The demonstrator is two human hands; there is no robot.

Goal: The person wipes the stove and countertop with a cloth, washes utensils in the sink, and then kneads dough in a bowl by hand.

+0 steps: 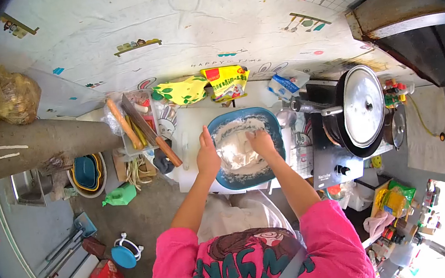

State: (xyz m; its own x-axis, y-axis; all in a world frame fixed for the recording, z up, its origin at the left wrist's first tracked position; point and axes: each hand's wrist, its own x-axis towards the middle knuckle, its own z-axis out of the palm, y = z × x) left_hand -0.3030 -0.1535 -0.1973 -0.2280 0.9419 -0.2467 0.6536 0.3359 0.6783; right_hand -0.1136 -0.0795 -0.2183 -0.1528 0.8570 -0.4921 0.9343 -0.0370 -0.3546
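Note:
A blue basin (271, 119) stands on the white table in front of me, with white flour (237, 151) inside and powder smeared over its inner walls. My left hand (208, 154) rests along the basin's left rim, its fingers stretched out and pointing away from me. Reaching in from the right, my right hand (261, 143) has its fingers bent into the flour, and the fingertips are partly hidden there. Whether the flour has clumped into dough under that hand cannot be made out.
A black wok with a silver lid (364, 105) sits on the stove (337, 169) at right. Behind the basin lie a yellow packet (227, 83) and a green-patterned yellow bag (180, 91). A clear bin (144, 109) at left holds rolling pins and a knife-like blade.

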